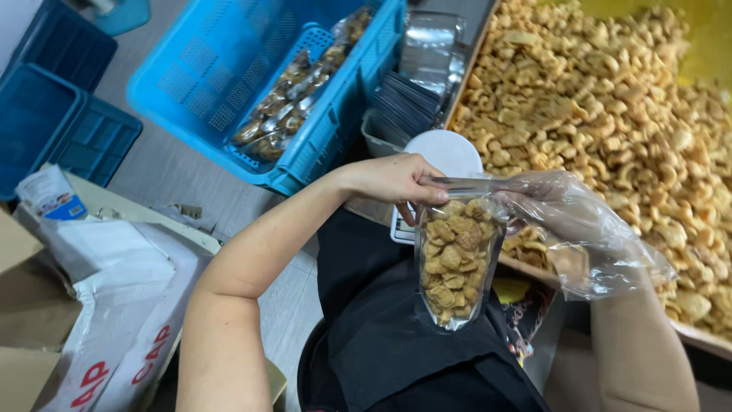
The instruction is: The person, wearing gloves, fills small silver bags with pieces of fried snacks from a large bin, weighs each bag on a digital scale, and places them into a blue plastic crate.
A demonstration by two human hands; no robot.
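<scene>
holding a clear stand-up pouch (456, 255) by its top edge, the left hand (396, 179) pinched the rim between thumb and fingers near the middle of the frame, while the right hand (568, 210), wrapped in a loose plastic glove, gripped the opposite side of the same rim. the pouch hung upright between them, nearly full of pale fried snack pieces, over the person's dark apron (396, 320). this looked like the filling step at its end, with the mouth of the pouch held flat; whether it was pressed shut could not be told. judging from that, the next move would call for an even squeeze along the top without spilling. at the upper right lay a big heap of loose snacks (610, 99) on a tray. a white scale (446, 152) sat just behind the hands, and a blue crate (252, 84) with filled packs stood in the upper left.
</scene>
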